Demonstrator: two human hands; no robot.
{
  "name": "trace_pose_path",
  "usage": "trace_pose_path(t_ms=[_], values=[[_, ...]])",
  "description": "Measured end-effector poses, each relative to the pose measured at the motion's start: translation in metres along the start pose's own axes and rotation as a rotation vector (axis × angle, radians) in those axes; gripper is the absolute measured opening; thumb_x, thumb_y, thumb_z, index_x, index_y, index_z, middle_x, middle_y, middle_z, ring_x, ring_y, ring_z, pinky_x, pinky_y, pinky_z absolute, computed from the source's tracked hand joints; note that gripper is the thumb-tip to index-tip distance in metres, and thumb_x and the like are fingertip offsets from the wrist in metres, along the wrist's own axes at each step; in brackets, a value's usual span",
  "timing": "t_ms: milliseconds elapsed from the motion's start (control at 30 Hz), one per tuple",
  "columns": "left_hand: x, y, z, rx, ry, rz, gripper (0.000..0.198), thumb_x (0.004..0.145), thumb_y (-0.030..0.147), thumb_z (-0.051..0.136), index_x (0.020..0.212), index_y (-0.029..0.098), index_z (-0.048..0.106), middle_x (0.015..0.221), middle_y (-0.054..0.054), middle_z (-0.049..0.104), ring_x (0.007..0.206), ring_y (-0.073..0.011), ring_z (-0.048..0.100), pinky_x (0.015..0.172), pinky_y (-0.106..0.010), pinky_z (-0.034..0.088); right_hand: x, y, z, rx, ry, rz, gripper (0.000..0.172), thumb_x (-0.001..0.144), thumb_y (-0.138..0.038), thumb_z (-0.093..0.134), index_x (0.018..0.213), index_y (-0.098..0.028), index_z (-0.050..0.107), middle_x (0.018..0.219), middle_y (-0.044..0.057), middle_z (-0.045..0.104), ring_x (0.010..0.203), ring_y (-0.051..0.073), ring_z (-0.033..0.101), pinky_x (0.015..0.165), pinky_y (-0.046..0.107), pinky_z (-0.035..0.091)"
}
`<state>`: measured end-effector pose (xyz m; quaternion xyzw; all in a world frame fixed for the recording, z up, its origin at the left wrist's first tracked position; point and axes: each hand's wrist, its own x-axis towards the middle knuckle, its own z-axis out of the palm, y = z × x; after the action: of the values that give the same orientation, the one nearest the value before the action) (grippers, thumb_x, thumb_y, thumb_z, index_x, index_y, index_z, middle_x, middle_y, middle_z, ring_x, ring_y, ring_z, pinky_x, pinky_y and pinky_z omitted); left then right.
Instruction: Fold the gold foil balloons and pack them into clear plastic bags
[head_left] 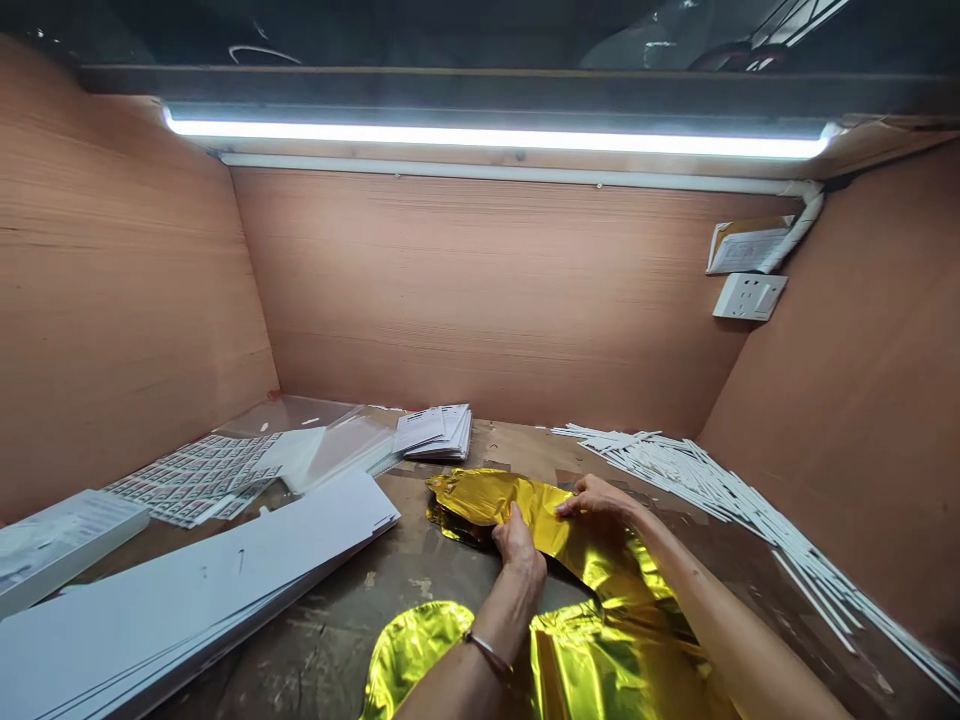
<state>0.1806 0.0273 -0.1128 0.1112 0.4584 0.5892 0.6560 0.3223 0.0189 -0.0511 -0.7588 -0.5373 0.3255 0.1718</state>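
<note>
Crinkly, mirror-bright gold foil [600, 570] lies across the middle of the brown table [315, 640], its far end pinched between thumb and fingers by the left hand [519, 545] and, just beside, by the right hand [596, 497]; so thin a sheet could crease or tear if they pulled unevenly. Farther out, smooth, long white boards [225, 570] lie stacked on the left, and narrow, straight white strips [697, 475] sprawl in a loose heap on the right.

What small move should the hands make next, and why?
I'd probably ease the right hand slightly away from the left hand to flatten the gold foil between them: both hold it close together, and its surface looks creased.
</note>
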Motion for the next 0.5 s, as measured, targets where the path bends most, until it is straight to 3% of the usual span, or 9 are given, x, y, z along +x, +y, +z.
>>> trace_pose_path(t_ms=[200, 333, 433, 500], values=[[-0.010, 0.007, 0.001, -0.062, 0.008, -0.100, 0.009, 0.080, 0.017, 0.049, 0.072, 0.014, 0.048, 0.070, -0.005, 0.059, 0.061, -0.0152, 0.061, 0.060, -0.028, 0.052, -0.010, -0.003, 0.000, 0.138, -0.111, 0.027, 0.024, 0.044, -0.029, 0.072, 0.057, -0.015, 0.057, 0.050, -0.001, 0.057, 0.047, 0.012, 0.051, 0.041, 0.020, 0.034], [-0.024, 0.014, -0.002, -0.078, -0.085, -0.135, 0.010, 0.081, 0.017, 0.049, 0.072, 0.012, 0.050, 0.069, -0.006, 0.060, 0.058, -0.0158, 0.061, 0.057, -0.029, 0.052, -0.013, -0.001, 0.005, 0.194, -0.086, 0.043, 0.015, 0.046, -0.022, 0.067, 0.055, -0.015, 0.058, 0.048, -0.001, 0.057, 0.045, 0.012, 0.051, 0.039, 0.020, 0.034], [-0.040, 0.032, -0.023, 0.081, -0.212, -0.189, 0.016, 0.080, 0.026, 0.051, 0.075, 0.011, 0.050, 0.062, -0.005, 0.057, 0.050, -0.0167, 0.059, 0.052, -0.033, 0.051, -0.012, 0.003, 0.000, 0.214, -0.027, 0.048, 0.014, 0.045, -0.019, 0.066, 0.057, -0.016, 0.058, 0.045, -0.002, 0.055, 0.042, 0.010, 0.048, 0.038, 0.020, 0.032], [-0.051, 0.051, -0.051, 0.321, -0.282, -0.124, 0.022, 0.079, 0.033, 0.051, 0.078, 0.011, 0.051, 0.063, -0.005, 0.055, 0.050, -0.0165, 0.058, 0.053, -0.034, 0.050, -0.012, 0.007, -0.007, 0.212, 0.003, 0.049, 0.015, 0.045, -0.019, 0.066, 0.058, -0.016, 0.060, 0.045, -0.002, 0.055, 0.041, 0.011, 0.047, 0.037, 0.020, 0.031]])
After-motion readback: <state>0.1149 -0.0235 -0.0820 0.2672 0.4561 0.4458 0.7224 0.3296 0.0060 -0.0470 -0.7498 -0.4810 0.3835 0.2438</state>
